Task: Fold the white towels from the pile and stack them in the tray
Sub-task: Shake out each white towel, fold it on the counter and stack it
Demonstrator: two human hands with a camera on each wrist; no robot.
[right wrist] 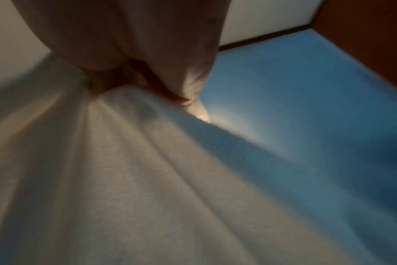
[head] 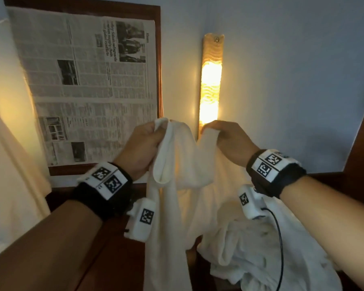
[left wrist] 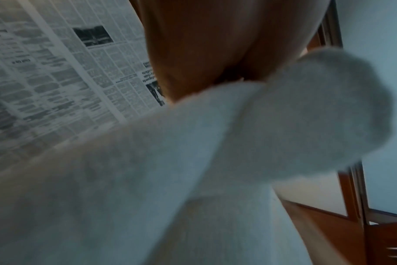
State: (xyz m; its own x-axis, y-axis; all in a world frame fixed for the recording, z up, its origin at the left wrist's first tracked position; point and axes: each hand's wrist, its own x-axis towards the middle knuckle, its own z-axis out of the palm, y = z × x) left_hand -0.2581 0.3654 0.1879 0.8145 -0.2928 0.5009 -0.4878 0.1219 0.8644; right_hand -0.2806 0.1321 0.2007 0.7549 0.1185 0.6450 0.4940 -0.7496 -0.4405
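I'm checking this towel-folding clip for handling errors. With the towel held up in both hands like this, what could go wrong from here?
The towel is bunched in the left hand and only pinched by the right hand, so the fold may come out uneven or the pinched corner may slip. Its hanging part drapes down beside the pile and might drag other towels along.

Two hands (head: 143, 143) (head: 229, 141), one held towel (head: 177, 185), one towel pile (head: 261, 248), one lamp (head: 210, 85)
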